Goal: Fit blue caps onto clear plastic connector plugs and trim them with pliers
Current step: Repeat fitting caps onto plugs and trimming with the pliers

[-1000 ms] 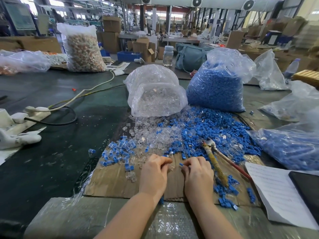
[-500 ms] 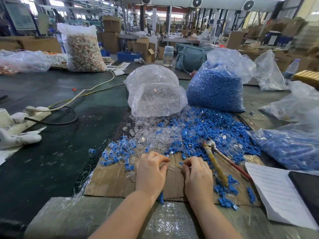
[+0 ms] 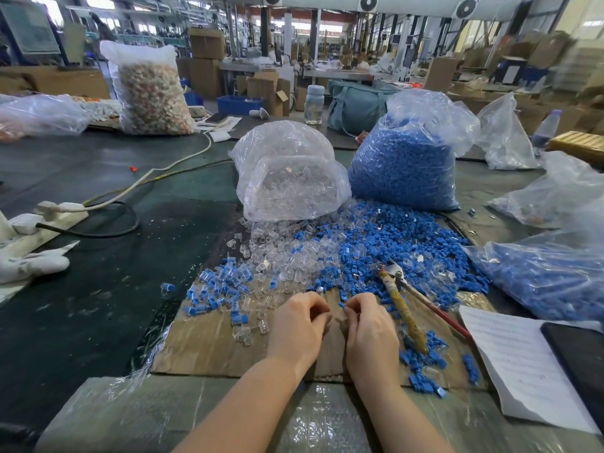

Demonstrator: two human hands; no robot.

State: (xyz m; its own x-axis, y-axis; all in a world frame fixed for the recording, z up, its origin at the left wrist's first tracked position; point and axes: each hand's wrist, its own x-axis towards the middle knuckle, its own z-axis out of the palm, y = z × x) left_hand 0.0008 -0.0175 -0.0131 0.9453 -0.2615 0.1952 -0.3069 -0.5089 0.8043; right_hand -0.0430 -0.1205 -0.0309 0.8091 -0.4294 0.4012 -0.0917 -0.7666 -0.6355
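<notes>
Your left hand (image 3: 299, 325): knuckles up over the cardboard sheet (image 3: 209, 351), fingers curled inward; whether it holds a part cannot be told, since the fingertips are hidden.

Your right hand (image 3: 371, 328): close beside the left, fingers curled, pinching a small glossy clear piece at the fingertips; too small to name for certain.

Blue caps (image 3: 392, 243): loose heap of small, matte, blocky pieces, spread across the far right of the cardboard; a second scatter (image 3: 421, 371) lies near your right wrist.

Clear plastic connector plugs (image 3: 287, 256): translucent, glassy little shells, heaped just beyond your hands and mixed into the blue heap's left edge.

Capped plugs (image 3: 222, 289): clear bodies with blue ends, scattered left of your left hand.

Pliers (image 3: 403, 305): lying flat right of your right hand, metal head in the blue heap, one handle wrapped in worn yellowish tape, the other thin and red.

Bag of clear plugs (image 3: 287, 178): crinkled transparent plastic, slumped.

Bag of blue caps (image 3: 408, 161): upright, bulging, just beside the clear one.

Paper sheet (image 3: 510, 364): white, printed, at the right.
</notes>
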